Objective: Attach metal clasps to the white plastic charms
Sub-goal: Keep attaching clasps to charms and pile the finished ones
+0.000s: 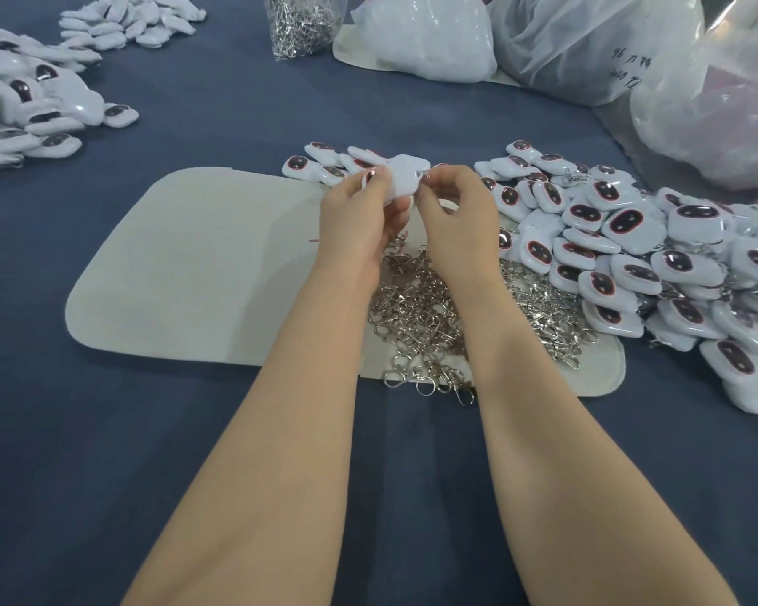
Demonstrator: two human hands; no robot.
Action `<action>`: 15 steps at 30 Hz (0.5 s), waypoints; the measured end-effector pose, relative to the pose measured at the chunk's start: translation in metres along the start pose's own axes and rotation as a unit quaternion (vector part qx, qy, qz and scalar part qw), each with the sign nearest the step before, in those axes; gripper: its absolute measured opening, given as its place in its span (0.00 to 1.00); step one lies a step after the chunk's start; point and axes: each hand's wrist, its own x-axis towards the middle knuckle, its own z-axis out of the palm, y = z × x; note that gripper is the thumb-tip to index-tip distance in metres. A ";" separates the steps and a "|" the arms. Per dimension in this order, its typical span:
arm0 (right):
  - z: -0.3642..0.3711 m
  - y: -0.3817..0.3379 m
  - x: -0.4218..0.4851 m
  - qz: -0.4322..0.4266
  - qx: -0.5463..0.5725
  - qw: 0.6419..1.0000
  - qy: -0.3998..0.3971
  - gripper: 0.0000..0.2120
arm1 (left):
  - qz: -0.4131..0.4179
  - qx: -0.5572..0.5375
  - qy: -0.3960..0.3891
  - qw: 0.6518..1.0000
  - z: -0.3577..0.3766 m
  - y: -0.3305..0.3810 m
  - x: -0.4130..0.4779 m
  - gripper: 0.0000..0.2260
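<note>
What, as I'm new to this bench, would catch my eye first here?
The left hand and right hand, raised mid-picture, pinching one white charm between them. Below them a glinting pile of metal clasps lies on a pale mat, and a big heap of charms with dark faces spreads to the right.

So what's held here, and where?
The left hand grips the white rounded-square plastic charm by its left side; right hand pinches a silver metal clasp at the charm's right edge.

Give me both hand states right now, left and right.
Left hand: closed, gripping a white charm.
Right hand: closed, pinching what looks like a metal clasp at the charm's edge.
</note>
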 end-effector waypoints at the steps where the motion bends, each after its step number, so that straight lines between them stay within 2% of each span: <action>1: -0.001 0.000 0.001 0.005 0.004 1.000 0.004 0.05 | -0.028 -0.031 -0.007 0.999 -0.001 0.000 0.000 0.06; 6: 0.000 -0.002 0.000 0.007 0.031 0.999 0.037 0.04 | -0.110 -0.126 -0.001 0.986 -0.003 0.002 0.001 0.06; 15: 0.000 -0.004 -0.003 -0.028 0.017 0.995 0.096 0.05 | -0.148 -0.119 -0.018 0.982 -0.002 0.000 -0.001 0.05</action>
